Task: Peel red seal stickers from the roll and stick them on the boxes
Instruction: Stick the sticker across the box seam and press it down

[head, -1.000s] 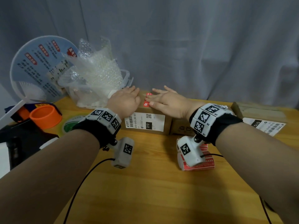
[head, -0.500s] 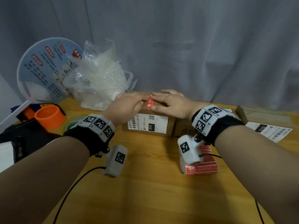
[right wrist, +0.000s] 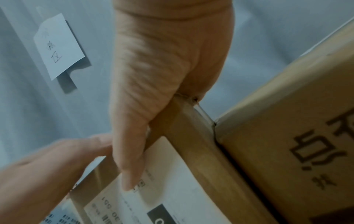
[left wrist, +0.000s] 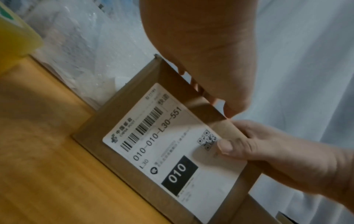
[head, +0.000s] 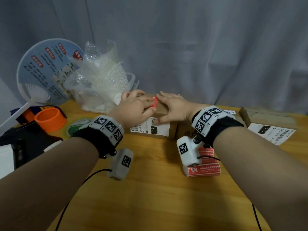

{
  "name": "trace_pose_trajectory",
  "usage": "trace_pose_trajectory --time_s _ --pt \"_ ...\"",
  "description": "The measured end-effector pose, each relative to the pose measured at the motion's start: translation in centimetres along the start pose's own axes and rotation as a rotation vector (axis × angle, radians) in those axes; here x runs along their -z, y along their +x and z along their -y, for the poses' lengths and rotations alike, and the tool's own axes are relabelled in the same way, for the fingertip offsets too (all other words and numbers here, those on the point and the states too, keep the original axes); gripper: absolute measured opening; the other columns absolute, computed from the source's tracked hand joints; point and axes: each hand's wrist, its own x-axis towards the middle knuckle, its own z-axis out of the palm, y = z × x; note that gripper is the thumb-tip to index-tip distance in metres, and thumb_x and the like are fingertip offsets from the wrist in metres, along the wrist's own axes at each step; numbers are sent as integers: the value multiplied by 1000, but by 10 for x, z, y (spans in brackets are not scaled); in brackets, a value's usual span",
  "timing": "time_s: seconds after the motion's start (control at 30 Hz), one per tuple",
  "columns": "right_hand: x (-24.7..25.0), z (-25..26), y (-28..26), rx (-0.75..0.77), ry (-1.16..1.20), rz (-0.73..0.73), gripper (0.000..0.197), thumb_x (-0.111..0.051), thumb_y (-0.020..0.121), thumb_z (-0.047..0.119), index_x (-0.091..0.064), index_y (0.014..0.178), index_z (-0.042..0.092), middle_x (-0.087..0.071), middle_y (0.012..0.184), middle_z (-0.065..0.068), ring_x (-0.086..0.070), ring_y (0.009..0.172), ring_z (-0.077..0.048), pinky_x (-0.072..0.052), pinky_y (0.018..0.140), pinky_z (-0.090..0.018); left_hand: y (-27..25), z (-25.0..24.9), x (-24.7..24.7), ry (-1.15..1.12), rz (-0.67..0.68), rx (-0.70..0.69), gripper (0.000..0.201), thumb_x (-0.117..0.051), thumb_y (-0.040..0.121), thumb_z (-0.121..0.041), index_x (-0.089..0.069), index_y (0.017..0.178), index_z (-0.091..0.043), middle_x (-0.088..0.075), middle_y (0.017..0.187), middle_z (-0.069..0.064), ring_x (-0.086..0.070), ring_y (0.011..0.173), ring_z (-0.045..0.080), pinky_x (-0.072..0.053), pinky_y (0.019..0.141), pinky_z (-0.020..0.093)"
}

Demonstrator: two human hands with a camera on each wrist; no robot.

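Note:
A brown cardboard box [head: 171,130] with a white shipping label stands at the back of the wooden table. A red seal sticker [head: 154,102] lies on its top near the front edge. My left hand [head: 143,105] lies on the box top with its fingertips touching the sticker's left side. My right hand [head: 166,104] lies flat on the top just right of the sticker, its thumb [left wrist: 226,147] pressed on the front label. The sticker roll [head: 205,169] sits on the table under my right wrist. In the wrist views the sticker is hidden.
A second box [head: 183,132] touches the first on its right, and a third, labelled box [head: 266,115] lies at the far right. At the left are an orange ring [head: 50,119], a round fan [head: 46,70] and a bin of bubble wrap [head: 100,77].
My left fingers have slid right, up against the red sticker, and both hands sit closer together on the box top. The view has shifted a little.

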Motion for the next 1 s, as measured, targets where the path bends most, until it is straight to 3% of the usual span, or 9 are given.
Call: trace_pose_trajectory --time_s 0.1,0.23,0.33,0.43,0.53,0.63,0.73,0.83,1.0 --pt "-2 -4 -4 -10 78 -14 108 -66 73 58 -8 149 9 -3 160 -9 -2 147 -20 1 119 -43 11 -3 -2 45 96 83 50 -22 96 -52 -37 141 -36 -36 149 -17 -19 140 16 -9 112 44" --pt "-3 -2 -5 -29 126 -39 103 -67 76 51 -10 149 6 -4 159 -11 -2 147 -22 0 119 -41 20 -1 1 86 221 89 58 -13 94 -58 -28 145 -36 -28 153 -17 -8 146 16 -1 116 47" --pt "-4 -1 -5 -31 89 -44 103 -66 76 52 -10 149 7 -4 159 -11 -3 147 -22 -1 119 -42 16 2 4 50 148 21 51 -19 96 -54 -46 136 -36 -44 144 -17 -15 144 12 -1 114 41" --pt "-6 0 -7 -30 72 -56 104 -66 75 54 -9 149 8 -5 160 -10 -4 147 -22 -1 119 -41 5 6 9 -33 24 -45 44 -30 92 -48 -69 108 -34 -64 124 -14 -40 131 6 -10 109 35" --pt "-6 0 -9 -24 71 -72 104 -66 74 54 -10 149 9 -6 160 -9 -5 147 -22 -1 118 -41 -2 7 12 -99 -51 -32 45 -32 84 -41 -74 98 -33 -67 118 -15 -50 118 4 -15 105 32" --pt "-6 -1 -8 -20 43 -79 102 -66 75 54 -11 149 9 -10 159 -9 -8 147 -23 -3 118 -42 7 3 9 -6 30 -3 43 -29 95 -38 -65 118 -31 -58 131 -15 -41 129 7 -12 108 35" --pt "-7 -2 -5 -25 37 -87 102 -65 75 55 -12 149 9 -13 159 -9 -11 146 -22 -5 119 -41 20 -2 0 62 134 65 47 -22 99 -43 -40 141 -29 -39 148 -14 -26 140 9 -7 112 39" --pt "-8 -3 -3 -24 43 -85 102 -65 74 55 -13 149 10 -15 158 -9 -12 146 -22 -5 119 -41 30 -5 -5 83 207 100 55 -12 98 -48 -25 147 -29 -25 155 -12 -17 144 13 -7 115 45" --pt "-4 -1 -3 -44 -41 -66 102 -62 74 59 -12 149 12 -12 159 -4 -10 147 -18 0 118 -44 25 -6 -3 69 261 116 58 -8 97 -52 -20 148 -29 -18 158 -12 -6 147 13 2 117 47"
